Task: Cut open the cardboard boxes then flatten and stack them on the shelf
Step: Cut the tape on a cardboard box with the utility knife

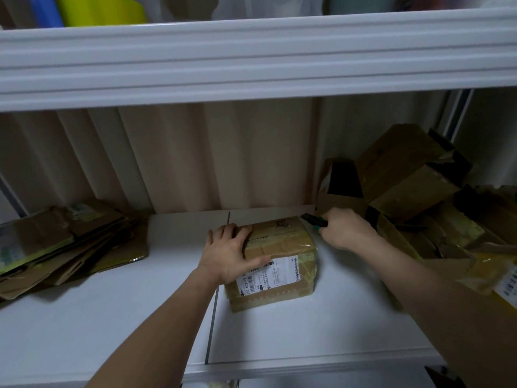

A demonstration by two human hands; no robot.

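Observation:
A small taped cardboard box [282, 247] with a white shipping label on its front stands in the middle of the white shelf [112, 317]. My left hand [228, 252] lies on the box's top left corner, fingers spread over the top and thumb against the front face. My right hand [345, 228] grips a dark utility knife [313, 220] with a green handle. The knife's tip is at the box's far right top corner. A stack of flattened boxes [64, 247] lies at the left end of the shelf.
A heap of unflattened cardboard boxes [414, 191] fills the right end of the shelf, just behind my right hand. A white upper shelf [251, 57] hangs overhead, with yellow and blue items on it. A ribbed beige wall [195, 155] backs the shelf.

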